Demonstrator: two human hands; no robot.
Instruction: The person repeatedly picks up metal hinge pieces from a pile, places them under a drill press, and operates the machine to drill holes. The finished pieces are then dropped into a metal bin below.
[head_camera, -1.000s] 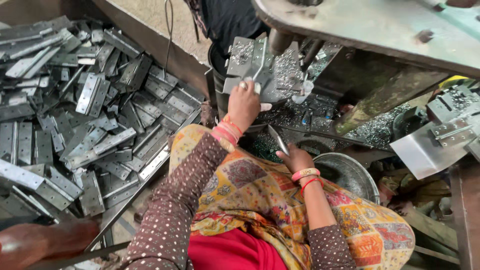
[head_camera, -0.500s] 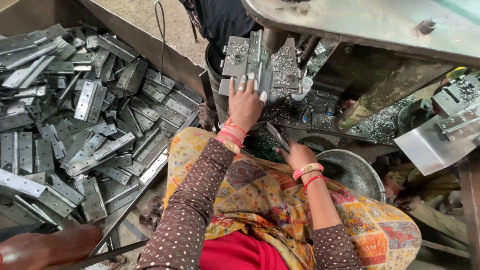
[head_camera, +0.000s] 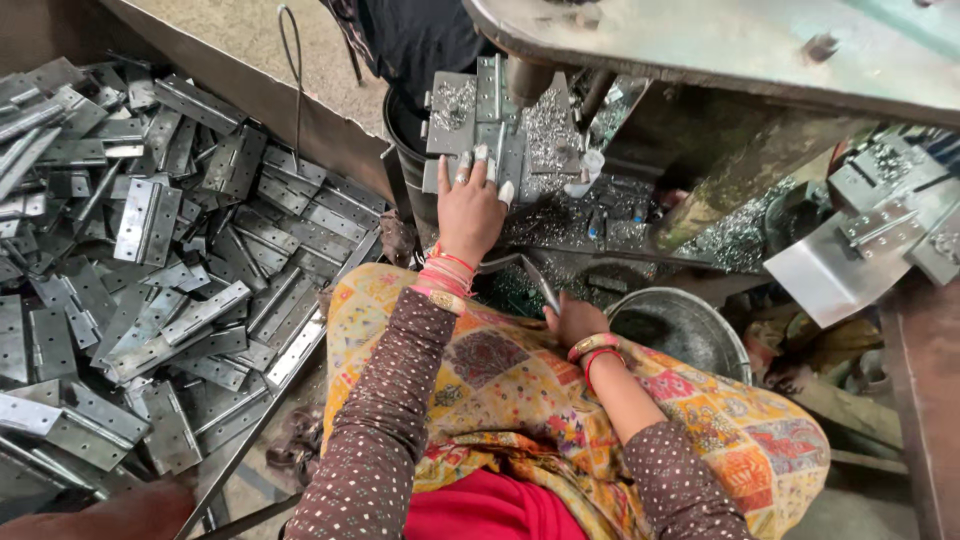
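Since a half-second back: left hand (head_camera: 470, 205) pushed farther forward, fingers now spread flat over the hinge (head_camera: 478, 130) under the drill (head_camera: 527, 80); right hand (head_camera: 572, 318) little changed, low by the lap; view swung a touch lower and left.

Left hand: fingers narrow-spread, pressing down on the hinge, tips on its near edge, not curled round it. Pale tips, a ring, red and gold bangles (head_camera: 447, 275) at the wrist. Right hand: closed round the lower end of a thin metal lever (head_camera: 535, 280), thumb side up; bangles there too.

Hinge: flat grey steel, two leaves with a knuckle down the middle, lying open on the machine bed straight ahead of the left hand, dusted with bright swarf (head_camera: 545, 140). Swarf thick and glittering over the bed, curled chips.

To the left: a heap of like hinges (head_camera: 150, 260), dull grey, long and short, tumbled every way inside a low steel-walled bin. Above: broad painted machine table (head_camera: 720, 45), scuffed pale green, hiding the drill head. Below right hand: round steel bowl (head_camera: 680, 330), dented rim. Far right: more hinges (head_camera: 880, 215) on a plate. Lap covered by patchwork cloth (head_camera: 560, 420), yellow and orange; brown dotted sleeves. Dark-clothed person (head_camera: 420, 40) beyond the bed, only the lower body seen.
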